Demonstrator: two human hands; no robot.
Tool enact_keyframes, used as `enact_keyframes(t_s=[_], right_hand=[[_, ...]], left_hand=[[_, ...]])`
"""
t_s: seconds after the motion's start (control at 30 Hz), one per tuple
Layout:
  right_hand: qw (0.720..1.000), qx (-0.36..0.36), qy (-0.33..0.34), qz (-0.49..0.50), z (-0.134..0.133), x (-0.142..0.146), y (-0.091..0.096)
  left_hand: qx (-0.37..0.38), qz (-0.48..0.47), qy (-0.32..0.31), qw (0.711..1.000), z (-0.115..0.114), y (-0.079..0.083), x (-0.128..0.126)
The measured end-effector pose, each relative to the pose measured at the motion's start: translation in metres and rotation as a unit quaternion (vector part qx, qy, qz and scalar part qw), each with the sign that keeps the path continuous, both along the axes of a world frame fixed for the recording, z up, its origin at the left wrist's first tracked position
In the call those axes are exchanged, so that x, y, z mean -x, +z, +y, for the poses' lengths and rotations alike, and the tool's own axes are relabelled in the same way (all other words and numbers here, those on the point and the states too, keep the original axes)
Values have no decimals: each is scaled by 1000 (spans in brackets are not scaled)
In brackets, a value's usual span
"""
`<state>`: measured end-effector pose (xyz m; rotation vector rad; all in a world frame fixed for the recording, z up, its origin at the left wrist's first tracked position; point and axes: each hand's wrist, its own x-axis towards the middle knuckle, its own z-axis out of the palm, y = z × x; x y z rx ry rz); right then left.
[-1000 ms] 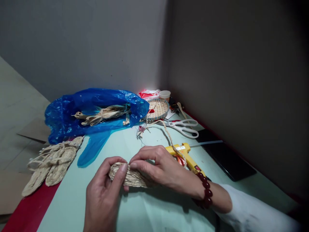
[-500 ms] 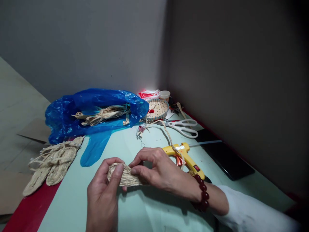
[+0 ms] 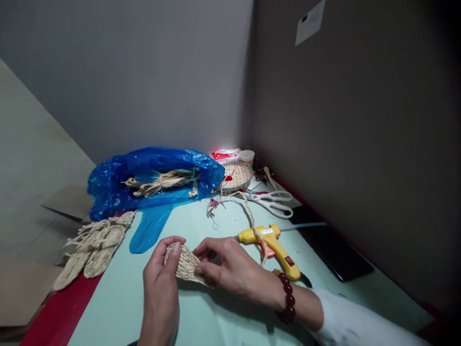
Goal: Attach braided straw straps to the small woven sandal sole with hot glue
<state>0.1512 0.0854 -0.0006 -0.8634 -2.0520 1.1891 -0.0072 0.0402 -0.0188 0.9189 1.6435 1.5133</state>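
Between my hands is a flat, oval piece of braided straw, shaped like a small sandal sole. My left hand grips its left end, thumb on top and fingers behind. With thumb and fingers, my right hand pinches the right part, hiding that end. A straw braid runs over a yellow hot glue gun lying just beyond my right wrist, which wears a dark red bead bracelet. The glue gun has a clear glue stick in its back.
Straw sandals with beads lie at the left edge. Behind are a blue plastic bag with a straw bundle, a round woven basket, white-handled scissors and a white cup. A black phone-like slab lies right, near the wall.
The view has shifted, bringing a paper on the right wall into sight. The straw piece is tilted a little more, its right end lower. Both hands keep their hold.
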Motion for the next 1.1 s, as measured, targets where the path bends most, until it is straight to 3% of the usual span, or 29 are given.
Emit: enact_keyframes(t_s=[0.2, 0.33, 0.47, 0.57, 0.63, 0.77, 0.97, 1.1], right_hand=[[998, -54, -17, 11, -4, 1, -5], [984, -169, -53, 4, 2, -3, -6], [933, -344, -107, -20, 11, -7, -10], [893, -440, -88, -42, 12, -7, -13], [880, -468, -63, -49, 11, -7, -14], [899, -433, -56, -35, 12, -8, -14], [967, -230, -105, -6, 22, -17, -1], [987, -127, -98, 28, 20, -18, 8]], left_hand=[[-34, -96, 19, 995, 1, 0, -5], [-62, -116, 39, 991, 0, 12, -4], [-61, -155, 29, 986, -2, 17, -1], [-44, -198, -31, 979, -3, 17, -3], [-41, -213, -46, 975, -2, 17, -5], [-33, -217, -41, 975, 2, 18, -4], [-21, -199, -50, 979, 2, 17, -3], [-27, -175, -55, 983, 1, 17, -3]])
